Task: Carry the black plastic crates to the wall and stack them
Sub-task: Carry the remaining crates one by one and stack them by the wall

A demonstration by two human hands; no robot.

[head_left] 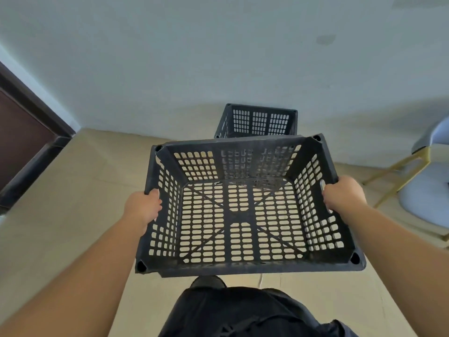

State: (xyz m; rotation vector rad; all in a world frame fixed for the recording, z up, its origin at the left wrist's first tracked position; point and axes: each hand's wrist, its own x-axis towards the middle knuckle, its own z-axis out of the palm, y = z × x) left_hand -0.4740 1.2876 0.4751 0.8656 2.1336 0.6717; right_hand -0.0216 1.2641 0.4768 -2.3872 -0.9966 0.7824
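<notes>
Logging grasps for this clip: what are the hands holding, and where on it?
An empty crate: left hand on its left rim, right hand on its right rim.

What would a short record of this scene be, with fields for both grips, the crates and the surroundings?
left grip: holds the left rim of the carried crate
right grip: holds its right rim
carried crate: empty, in the air above the floor
second crate: on the floor by the wall
stacking: not yet done
surroundings: dark door at left, chair at right
</notes>
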